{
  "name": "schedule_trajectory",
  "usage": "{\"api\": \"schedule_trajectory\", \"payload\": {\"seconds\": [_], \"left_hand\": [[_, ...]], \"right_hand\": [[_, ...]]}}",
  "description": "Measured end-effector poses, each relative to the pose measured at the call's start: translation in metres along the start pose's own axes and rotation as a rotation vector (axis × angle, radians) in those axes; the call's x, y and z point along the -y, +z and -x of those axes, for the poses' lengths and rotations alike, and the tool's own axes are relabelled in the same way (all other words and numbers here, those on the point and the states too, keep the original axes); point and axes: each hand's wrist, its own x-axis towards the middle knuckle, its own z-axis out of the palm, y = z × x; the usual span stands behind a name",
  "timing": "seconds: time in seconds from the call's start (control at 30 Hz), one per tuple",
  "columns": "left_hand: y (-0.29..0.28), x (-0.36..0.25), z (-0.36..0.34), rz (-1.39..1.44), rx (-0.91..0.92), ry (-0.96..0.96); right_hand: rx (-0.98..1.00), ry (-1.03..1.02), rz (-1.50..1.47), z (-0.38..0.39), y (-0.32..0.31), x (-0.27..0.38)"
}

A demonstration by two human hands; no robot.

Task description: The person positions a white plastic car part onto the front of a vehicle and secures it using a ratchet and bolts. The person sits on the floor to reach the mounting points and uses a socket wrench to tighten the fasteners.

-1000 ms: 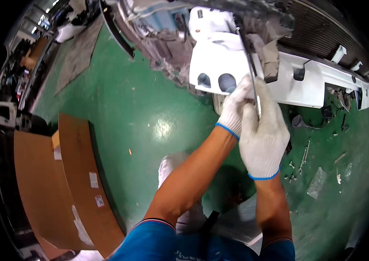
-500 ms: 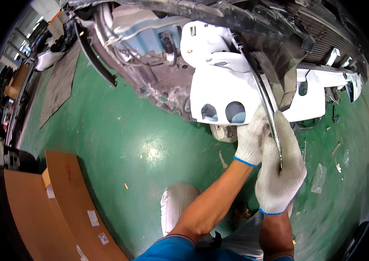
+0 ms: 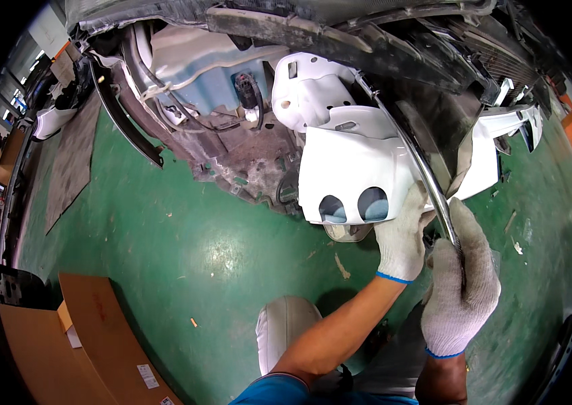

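A long chrome socket wrench slants across a white molded car panel with two round holes. Its far end reaches the panel's upper part, under a dark beam. My gloved right hand is closed around the near end of the wrench, with fingers stretched along the shaft. Just left of it, my gloved left hand grips the panel's lower edge. Its fingertips rest against the white face, close to the shaft; part of its grip is hidden.
The opened car front, with a dirty dark beam and a radiator, spans the top. A cardboard box stands at lower left. A black curved strip hangs at left above the green floor. Small debris lies about.
My right hand and the wrench's near end have shifted right, farther from my left hand. The view has moved, so the car and panel appear lower.
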Motion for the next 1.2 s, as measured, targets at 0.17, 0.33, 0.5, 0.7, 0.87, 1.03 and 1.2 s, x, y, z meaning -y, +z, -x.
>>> {"api": "schedule_trajectory", "payload": {"seconds": [0.17, 0.33, 0.5, 0.7, 0.87, 1.03, 1.2], "left_hand": [[-0.001, 0.002, -0.005, 0.150, 0.021, -0.076], [0.001, 0.007, -0.006, 0.208, 0.057, -0.055], [0.003, 0.012, -0.007, 0.274, -0.011, -0.114], [0.003, 0.006, -0.008, 0.304, 0.010, -0.123], [0.007, 0.004, -0.008, 0.390, 0.016, -0.117], [0.005, 0.009, -0.004, 0.183, 0.001, -0.025], [0.010, 0.003, -0.008, 0.393, -0.079, -0.185]], "right_hand": [[-0.082, 0.194, -0.204, 0.002, 0.010, -0.003], [-0.018, 0.445, -0.731, -0.002, 0.004, -0.010], [0.050, 0.550, -0.671, -0.012, -0.006, 0.007], [0.011, -0.339, 0.428, -0.014, 0.001, -0.003], [0.093, 0.198, -0.089, -0.018, -0.001, -0.001], [0.262, 0.583, -0.479, -0.030, -0.024, 0.000], [0.046, -0.241, 0.345, -0.020, 0.001, -0.001]]}}
